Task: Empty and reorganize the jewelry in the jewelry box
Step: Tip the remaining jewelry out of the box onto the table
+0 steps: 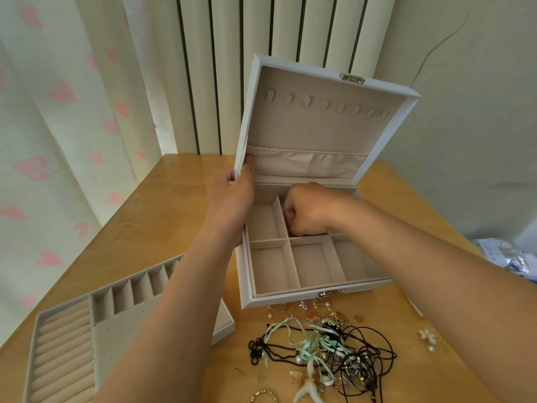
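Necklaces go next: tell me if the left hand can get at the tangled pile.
Probably, once freed: the left hand grips the lid by its edge, but the pile lies uncovered before the box.

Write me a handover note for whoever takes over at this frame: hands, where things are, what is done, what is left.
Left hand grips the left edge of the open lid.
Right hand is curled inside a rear compartment of the jewelry box; something dark shows beneath it, and a grip cannot be confirmed.
Insert tray lies on the table left of the box, and the jewelry pile lies in front.
Done: tray out; the compartments in view look empty.
Left: clear the rear compartment, untangle, sort back.
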